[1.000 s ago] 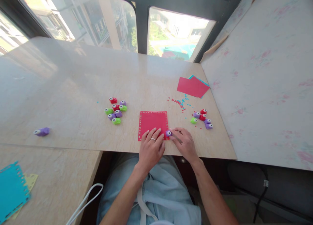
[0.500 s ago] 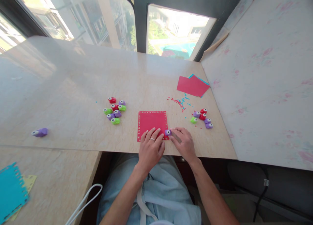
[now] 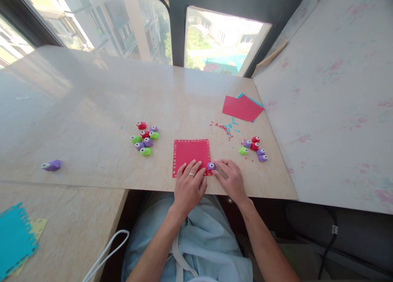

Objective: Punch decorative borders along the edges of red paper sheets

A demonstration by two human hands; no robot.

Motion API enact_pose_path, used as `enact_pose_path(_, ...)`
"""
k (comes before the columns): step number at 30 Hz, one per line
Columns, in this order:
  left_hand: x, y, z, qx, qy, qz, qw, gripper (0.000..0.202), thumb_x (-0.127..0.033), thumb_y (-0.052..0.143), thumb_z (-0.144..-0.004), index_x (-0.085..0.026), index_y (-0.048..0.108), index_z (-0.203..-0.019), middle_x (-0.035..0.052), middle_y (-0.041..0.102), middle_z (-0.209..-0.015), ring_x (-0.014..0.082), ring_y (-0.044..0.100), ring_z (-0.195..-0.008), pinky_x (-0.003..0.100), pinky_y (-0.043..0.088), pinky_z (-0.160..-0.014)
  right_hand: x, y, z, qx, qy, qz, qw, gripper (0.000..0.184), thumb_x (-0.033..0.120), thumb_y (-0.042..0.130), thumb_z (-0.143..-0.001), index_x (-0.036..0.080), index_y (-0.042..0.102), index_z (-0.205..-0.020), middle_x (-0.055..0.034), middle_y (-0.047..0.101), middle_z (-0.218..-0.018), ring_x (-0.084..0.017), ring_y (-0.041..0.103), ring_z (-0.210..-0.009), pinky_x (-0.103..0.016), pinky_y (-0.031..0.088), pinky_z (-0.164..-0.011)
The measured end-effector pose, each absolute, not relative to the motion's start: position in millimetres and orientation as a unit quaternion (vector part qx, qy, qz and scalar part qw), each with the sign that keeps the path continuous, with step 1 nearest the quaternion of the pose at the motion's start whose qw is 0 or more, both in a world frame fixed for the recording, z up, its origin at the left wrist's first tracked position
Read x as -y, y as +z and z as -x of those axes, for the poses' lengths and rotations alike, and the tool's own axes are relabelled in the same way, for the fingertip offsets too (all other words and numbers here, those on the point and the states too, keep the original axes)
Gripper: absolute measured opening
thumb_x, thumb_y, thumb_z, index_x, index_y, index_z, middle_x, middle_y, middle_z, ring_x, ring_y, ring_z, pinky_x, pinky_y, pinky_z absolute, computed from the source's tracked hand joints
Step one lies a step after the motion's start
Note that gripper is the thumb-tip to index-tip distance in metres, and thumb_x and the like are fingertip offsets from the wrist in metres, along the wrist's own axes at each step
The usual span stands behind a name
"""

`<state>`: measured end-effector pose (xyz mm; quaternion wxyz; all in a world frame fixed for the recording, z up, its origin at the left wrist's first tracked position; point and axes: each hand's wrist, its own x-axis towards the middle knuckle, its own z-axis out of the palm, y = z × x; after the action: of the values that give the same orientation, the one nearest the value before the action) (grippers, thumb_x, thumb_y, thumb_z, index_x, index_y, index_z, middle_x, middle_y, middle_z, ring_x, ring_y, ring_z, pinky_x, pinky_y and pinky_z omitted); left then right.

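Observation:
A red square of paper [image 3: 190,151] lies near the counter's front edge, with small holes punched along its borders. My left hand [image 3: 190,180] rests on its lower part, fingers stretched out and holding it down. At the paper's right edge sits a purple craft punch [image 3: 211,166] with a star mark on top. The thumb and fingers of my right hand [image 3: 229,179] grip this punch from the right. Its underside and the paper inside it are hidden.
Several coloured punches [image 3: 145,138] are grouped left of the paper, and more punches [image 3: 254,145] at the right. Punched-out confetti [image 3: 225,128] lies below the spare paper sheets [image 3: 241,107]. A larger purple punch [image 3: 51,165] is far left, above punched blue paper [image 3: 16,239].
The view has shifted very slightly. Both hands, the red paper and the purple punch stay in almost the same place.

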<state>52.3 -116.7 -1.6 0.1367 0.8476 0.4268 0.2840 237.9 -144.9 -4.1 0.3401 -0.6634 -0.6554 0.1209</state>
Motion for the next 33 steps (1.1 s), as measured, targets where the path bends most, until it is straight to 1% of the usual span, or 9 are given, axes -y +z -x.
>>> enact_pose_path(2,117,-2,-52,-0.426,0.286,-0.848,0.136,0.025,-0.023,0.056,-0.091,-0.022,0.067,-0.114,0.0087,0.064,-0.133,0.0272,0.054,-0.129,0.049,0.037,-0.108,145,-2,-238,0.639,0.149,0.663,0.360,0.035,0.040,0.061,-0.093,0.023,0.064,-0.122,-0.0095,0.067,-0.107,-0.024,0.062,-0.096,-0.041,0.052,-0.087)
enact_pose_path(4,117,-2,-52,-0.424,0.285,-0.849,0.136,0.026,-0.024,0.056,-0.092,-0.021,0.067,-0.115,0.0090,0.064,-0.133,0.0272,0.053,-0.129,0.049,0.036,-0.108,145,1,-238,0.617,0.180,0.668,0.376,0.035,0.043,0.061,-0.092,0.022,0.064,-0.120,-0.0089,0.068,-0.104,-0.022,0.063,-0.088,-0.039,0.053,-0.083)
enact_pose_path(8,117,-2,-51,-0.421,0.280,-0.852,0.138,0.027,-0.025,0.056,-0.092,-0.021,0.067,-0.116,0.0092,0.063,-0.134,0.0274,0.053,-0.129,0.050,0.036,-0.109,141,4,-237,0.585,0.209,0.688,0.375,0.037,0.050,0.062,-0.089,0.019,0.066,-0.108,-0.0083,0.070,-0.094,-0.021,0.062,-0.078,-0.038,0.052,-0.079)
enact_pose_path(11,117,-2,-50,-0.420,0.283,-0.851,0.141,0.027,-0.025,0.055,-0.092,-0.022,0.068,-0.116,0.0092,0.063,-0.134,0.0275,0.054,-0.128,0.050,0.037,-0.108,135,6,-236,0.565,0.222,0.706,0.365,0.039,0.054,0.060,-0.088,0.018,0.068,-0.100,-0.0082,0.071,-0.087,-0.020,0.061,-0.071,-0.035,0.052,-0.072)
enact_pose_path(15,118,-3,-50,-0.418,0.287,-0.851,0.137,0.027,-0.025,0.055,-0.093,-0.023,0.068,-0.116,0.0090,0.063,-0.133,0.0276,0.054,-0.127,0.050,0.038,-0.106,129,11,-234,0.549,0.247,0.718,0.350,0.037,0.054,0.058,-0.088,0.019,0.069,-0.085,-0.0048,0.070,-0.076,-0.018,0.058,-0.064,-0.031,0.048,-0.065)
enact_pose_path(17,118,-3,-50,-0.417,0.287,-0.852,0.135,0.027,-0.025,0.054,-0.093,-0.024,0.068,-0.116,0.0088,0.063,-0.134,0.0276,0.054,-0.128,0.050,0.038,-0.106,128,12,-234,0.544,0.258,0.718,0.349,0.036,0.053,0.057,-0.087,0.019,0.069,-0.081,-0.0038,0.070,-0.074,-0.018,0.057,-0.063,-0.030,0.047,-0.064)
enact_pose_path(24,120,-4,-50,-0.419,0.287,-0.851,0.132,0.028,-0.024,0.055,-0.093,-0.024,0.068,-0.117,0.0088,0.063,-0.133,0.0276,0.054,-0.128,0.050,0.039,-0.106,125,17,-236,0.528,0.303,0.719,0.335,0.036,0.053,0.058,-0.085,0.019,0.069,-0.078,-0.0024,0.069,-0.073,-0.017,0.057,-0.063,-0.029,0.046,-0.063)
enact_pose_path(27,120,-5,-50,-0.418,0.294,-0.850,0.130,0.028,-0.024,0.055,-0.092,-0.024,0.068,-0.117,0.0093,0.064,-0.133,0.0279,0.054,-0.127,0.050,0.039,-0.106,122,19,-237,0.524,0.315,0.720,0.328,0.036,0.053,0.061,-0.083,0.019,0.069,-0.076,-0.0009,0.067,-0.067,-0.015,0.055,-0.060,-0.028,0.044,-0.060)
enact_pose_path(33,121,-5,-50,-0.419,0.293,-0.850,0.127,0.028,-0.023,0.055,-0.092,-0.024,0.068,-0.117,0.0091,0.063,-0.133,0.0279,0.054,-0.128,0.051,0.038,-0.107,118,22,-238,0.511,0.334,0.718,0.334,0.036,0.053,0.067,-0.077,0.018,0.067,-0.073,0.0005,0.063,-0.064,-0.015,0.054,-0.061,-0.027,0.042,-0.059)
